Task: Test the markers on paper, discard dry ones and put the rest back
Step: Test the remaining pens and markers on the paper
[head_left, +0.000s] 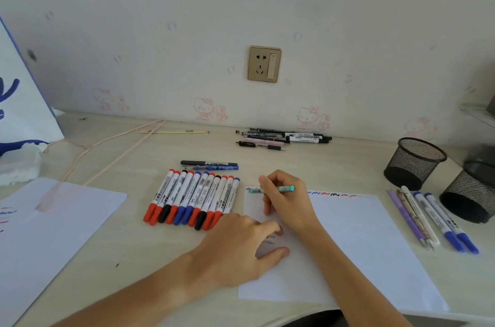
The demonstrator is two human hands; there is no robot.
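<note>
On paper [361, 241], right hand [286, 198] holds green marker [278, 189].

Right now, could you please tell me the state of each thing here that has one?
Green pen: held, tip on the paper.
Paper: flat, scribbles along the far edge.
Whiteboard markers: capped, lying in a row.
Mesh cups: upright.
Right hand: gripping the pen.
Left hand: fingers resting on the paper.

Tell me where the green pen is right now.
In the head view, the green pen is gripped in the right hand, tip at the top left corner of the paper, right of the marker row.
</note>
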